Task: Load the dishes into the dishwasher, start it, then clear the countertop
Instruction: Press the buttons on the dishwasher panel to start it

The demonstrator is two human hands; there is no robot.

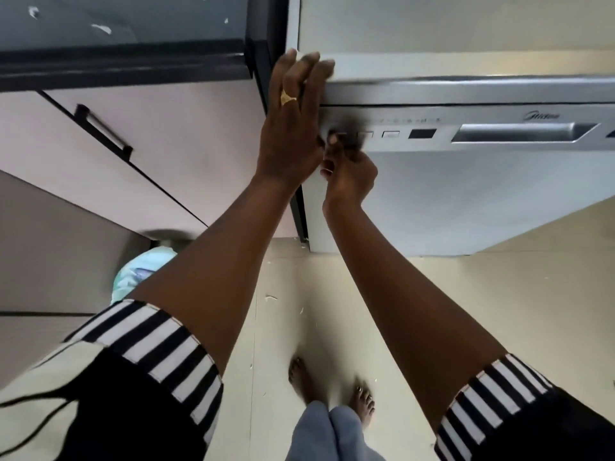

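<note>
- Silver freestanding dishwasher (pixel 466 194) stands on the floor to the right of the pink cabinet, door closed, seen from above.
- Left hand (pixel 293 121) is released: fingers straight and together, laid flat against the dishwasher's top left corner, with the fingertips on its grey top edge.
- Gold ring (pixel 289 97) on one finger of the left hand.
- Right hand (pixel 349 174) is clenched and holds nothing. Its knuckles are curled, and one fingertip (pixel 332 139) pokes up at the left end of the control panel (pixel 399 133).
- Motion blur there; cannot tell if the tip actually touches a button.
- The panel strip has small square buttons (pixel 390 134), a dark rectangular display (pixel 422 133) and a recessed silver door handle (pixel 519 133) further right. The logo above the handle is blurred.
- Dark countertop (pixel 116 61) upper left, with a few white scraps on it.
- Pale pink cabinet door (pixel 166 144) below it, with a dark bar handle (pixel 103 133).
- Pale green plastic bag (pixel 139 271) on the floor by the cabinet, partly hidden by the left forearm.
- Both black-and-white striped sleeve cuffs (pixel 159 354) are pushed up the forearms.
- Bare feet (pixel 332 390) on the beige tile floor (pixel 499 294), and grey trouser legs (pixel 332 434) at the bottom edge.
</note>
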